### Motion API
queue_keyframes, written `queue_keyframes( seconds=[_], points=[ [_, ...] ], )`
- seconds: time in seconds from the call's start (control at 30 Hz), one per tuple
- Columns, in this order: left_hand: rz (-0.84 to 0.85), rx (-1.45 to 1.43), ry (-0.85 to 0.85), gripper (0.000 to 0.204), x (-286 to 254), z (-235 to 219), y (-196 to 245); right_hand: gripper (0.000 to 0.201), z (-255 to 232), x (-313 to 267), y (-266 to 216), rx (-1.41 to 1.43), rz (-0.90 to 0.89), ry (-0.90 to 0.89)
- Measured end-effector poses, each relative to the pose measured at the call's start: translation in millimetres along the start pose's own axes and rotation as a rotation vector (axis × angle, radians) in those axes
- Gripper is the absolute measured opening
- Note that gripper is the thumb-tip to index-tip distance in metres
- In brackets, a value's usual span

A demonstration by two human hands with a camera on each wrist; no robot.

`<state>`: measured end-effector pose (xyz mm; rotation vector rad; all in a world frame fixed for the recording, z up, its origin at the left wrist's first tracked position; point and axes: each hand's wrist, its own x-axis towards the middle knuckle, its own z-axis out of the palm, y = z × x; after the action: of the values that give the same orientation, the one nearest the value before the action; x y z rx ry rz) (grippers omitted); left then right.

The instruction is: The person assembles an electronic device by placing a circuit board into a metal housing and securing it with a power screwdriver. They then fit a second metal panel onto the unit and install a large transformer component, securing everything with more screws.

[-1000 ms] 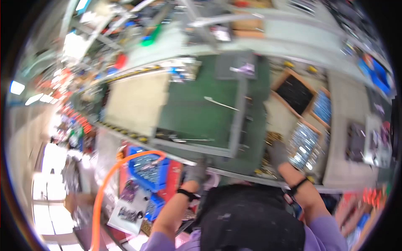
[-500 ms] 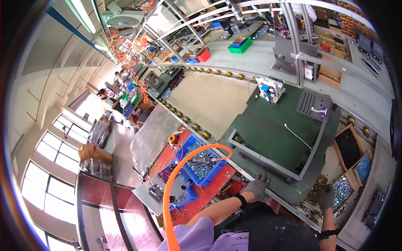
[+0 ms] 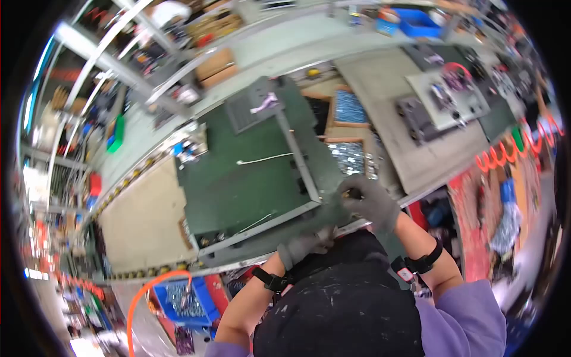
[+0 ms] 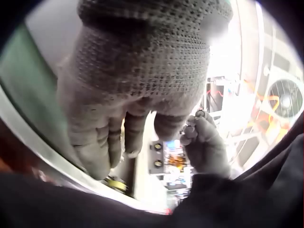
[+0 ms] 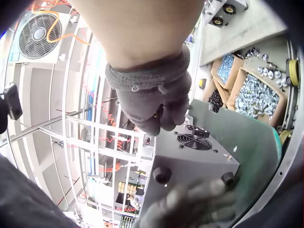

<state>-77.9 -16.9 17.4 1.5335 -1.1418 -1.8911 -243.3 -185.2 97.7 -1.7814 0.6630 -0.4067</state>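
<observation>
Wearing a grey glove, my left hand (image 3: 306,245) is at the bench's near edge, in front of a grey metal frame (image 3: 300,160) on the green board (image 3: 223,190). Its fingers hang relaxed in the left wrist view and hold nothing visible. My gloved right hand (image 3: 373,202) is raised beyond the frame's near right corner, its fingers curled round small brassy pieces too blurred to identify. The right wrist view shows this hand (image 5: 152,97) above the frame's grey panel (image 5: 194,164), which carries a round black fan grille (image 5: 194,141) and round black feet.
Beyond my right hand, a cardboard tray holds silvery screws (image 3: 346,157), and another holds bluish ones (image 3: 350,107). A white cable tie (image 3: 264,159) lies inside the frame. At lower left are a blue bin (image 3: 208,300) and an orange hose (image 3: 134,303).
The head view has swung toward the right side of the bench. My right hand has lifted from the brassy parts beside the trays and come closer to my left hand, with small pieces in its fingers.
</observation>
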Motion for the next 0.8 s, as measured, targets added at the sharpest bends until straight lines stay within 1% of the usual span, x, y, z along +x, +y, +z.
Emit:
queue_keyframes(
  seconds=[0.03,0.07,0.1,0.13,0.17,0.2,0.23,0.27,0.3,0.33,0.37,0.4,0.43,0.47,0.5,0.57,0.63,0.7,0.73,0.77,0.8],
  points=[
    [-0.041,-0.701,-0.061,0.050,10,8,27,0.023,-8,-9,1,-0.147,-0.057,-0.034],
    [-0.065,-0.686,-0.128,0.050,30,14,33,0.021,-13,-19,1,-0.191,-0.087,-0.035],
    [0.040,-0.798,-0.158,0.052,51,22,36,0.026,-22,-31,-5,-0.371,0.004,-0.122],
    [0.141,-0.920,-0.189,0.054,73,33,42,0.028,-24,-42,1,-0.450,0.026,-0.144],
    [0.114,-0.919,-0.262,0.054,86,39,52,0.029,-31,-54,8,-0.523,0.052,-0.177],
    [0.135,-1.002,-0.365,0.054,93,39,66,0.029,-46,-68,10,-0.534,0.106,-0.143],
    [0.150,-1.089,-0.453,0.054,101,45,83,0.032,-62,-80,10,-0.472,0.089,-0.057],
    [0.108,-1.008,-0.330,0.048,104,58,107,0.035,-75,-89,12,-0.406,0.060,0.023],
    [0.084,-1.008,-0.346,0.048,118,65,111,0.042,-97,-104,28,-0.456,0.193,0.054],
    [0.020,-1.043,-0.376,0.049,123,71,110,0.042,-120,-125,36,-0.696,0.295,0.132],
    [-0.047,-1.081,-0.387,0.051,130,73,112,0.038,-149,-150,60,-0.810,0.260,0.278],
    [-0.063,-1.083,-0.363,0.051,138,77,122,0.033,-182,-162,70,-0.521,0.438,0.387],
    [-0.085,-1.051,-0.377,0.049,143,82,135,0.030,-209,-178,73,-0.688,0.596,0.465],
    [-0.105,-1.018,-0.390,0.046,149,85,147,0.031,-243,-212,131,-0.998,0.566,0.398],
    [-0.105,-1.023,-0.357,0.046,155,86,155,0.039,-275,-233,162,-1.134,0.710,0.223],
    [-0.062,-0.953,-0.433,0.041,165,86,167,0.048,-318,-274,191,-1.526,0.571,-0.041],
    [-0.088,-0.996,-0.361,0.039,168,84,170,0.054,-356,-310,228,-1.536,0.491,-0.294],
    [-0.103,-1.048,-0.285,0.039,163,82,174,0.044,-380,-328,244,-1.755,0.069,-0.313],
    [-0.144,-0.950,-0.298,0.038,158,81,180,0.045,-389,-331,252,-1.746,0.017,-0.323],
    [-0.181,-0.852,-0.305,0.037,153,78,186,0.046,-392,-336,263,-1.713,0.034,-0.349],
    [-0.211,-0.819,-0.276,0.037,148,77,191,0.046,-393,-340,272,-1.691,0.057,-0.380]
  ],
)
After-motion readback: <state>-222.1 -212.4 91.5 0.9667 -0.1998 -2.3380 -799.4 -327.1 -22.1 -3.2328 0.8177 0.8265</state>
